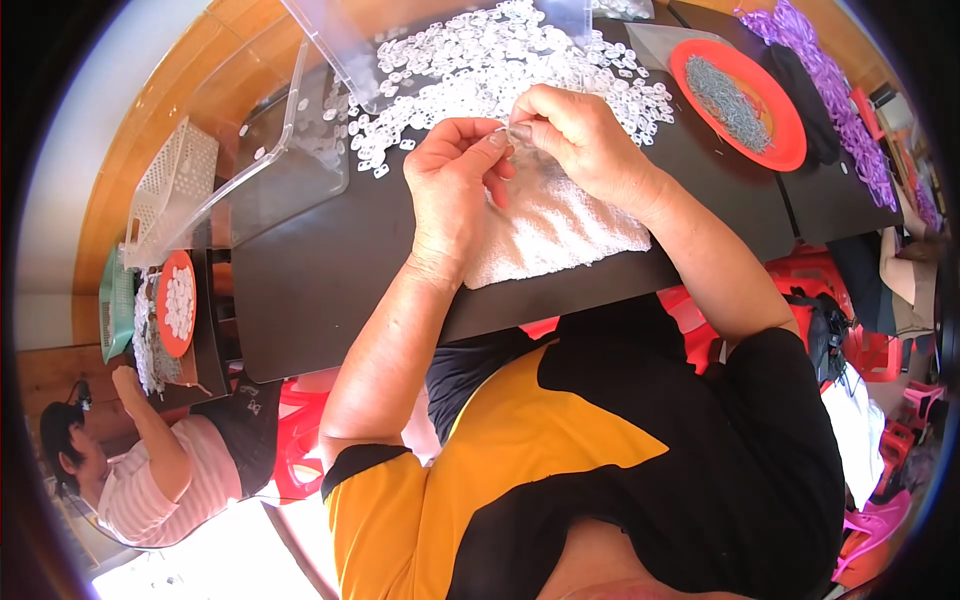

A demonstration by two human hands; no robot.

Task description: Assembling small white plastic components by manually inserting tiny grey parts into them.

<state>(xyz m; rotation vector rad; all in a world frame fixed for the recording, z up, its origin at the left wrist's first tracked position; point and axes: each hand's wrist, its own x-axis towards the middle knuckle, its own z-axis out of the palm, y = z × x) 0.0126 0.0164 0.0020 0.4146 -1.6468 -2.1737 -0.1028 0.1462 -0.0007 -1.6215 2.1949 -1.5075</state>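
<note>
Above a white towel (pixel 560 235) on the dark table, my two hands meet fingertip to fingertip. My left hand (pixel 450 170) is closed in a pinch, thumb against forefinger. Close on its right, my right hand (pixel 590 145) pinches too, its thumb and forefinger nearly touching the left ones. Something small and pale shows between the fingertips, too tiny to name. Just beyond the hands spreads a large heap of small white plastic pieces with holes (pixel 480 55). To the right, a red plate (pixel 795 140) holds a pile of thin grey metal pieces (pixel 730 105).
A clear plastic bin (pixel 290 150) lies at the left of the dark table (pixel 320 290). Purple strands (pixel 830 90) and a black cloth (pixel 805 95) lie at the far right. At lower left a person (pixel 170 460) sits by another red plate (pixel 165 310) of white pieces.
</note>
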